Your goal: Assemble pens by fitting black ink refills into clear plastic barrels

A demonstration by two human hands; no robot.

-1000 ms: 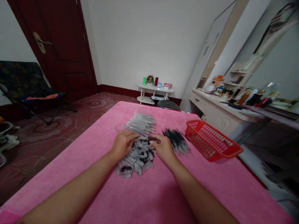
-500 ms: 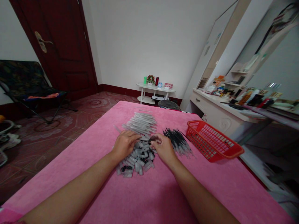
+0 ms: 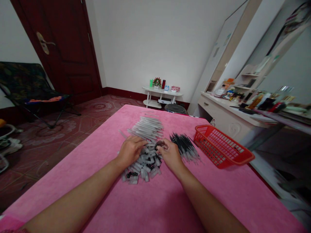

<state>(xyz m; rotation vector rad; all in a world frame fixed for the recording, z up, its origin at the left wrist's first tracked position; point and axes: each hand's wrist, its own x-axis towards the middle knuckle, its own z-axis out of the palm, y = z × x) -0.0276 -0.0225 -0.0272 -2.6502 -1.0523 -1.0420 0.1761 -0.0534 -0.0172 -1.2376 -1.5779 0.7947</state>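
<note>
Both of my hands rest on a heap of small clear-and-black pen caps (image 3: pixel 142 168) in the middle of the pink table (image 3: pixel 155 207). My left hand (image 3: pixel 130 149) lies on the heap's left side with its fingers curled down into the caps. My right hand (image 3: pixel 170 153) lies on the right side, thumb and fingers pinched on a small dark piece at the heap's top. Behind the heap lies a stack of clear pen barrels (image 3: pixel 147 127). A bundle of black refills (image 3: pixel 184 146) lies just right of my right hand.
A red plastic basket (image 3: pixel 222 149) stands at the table's right edge. Beyond it is a white dresser (image 3: pixel 233 116) crowded with bottles, under a mirror. A small white stand (image 3: pixel 160 95) is by the far wall. A dark red door and a folding chair (image 3: pixel 29 94) are on the left.
Both hands stay on the cap heap with only slight finger movement. The camera has shifted a little.
</note>
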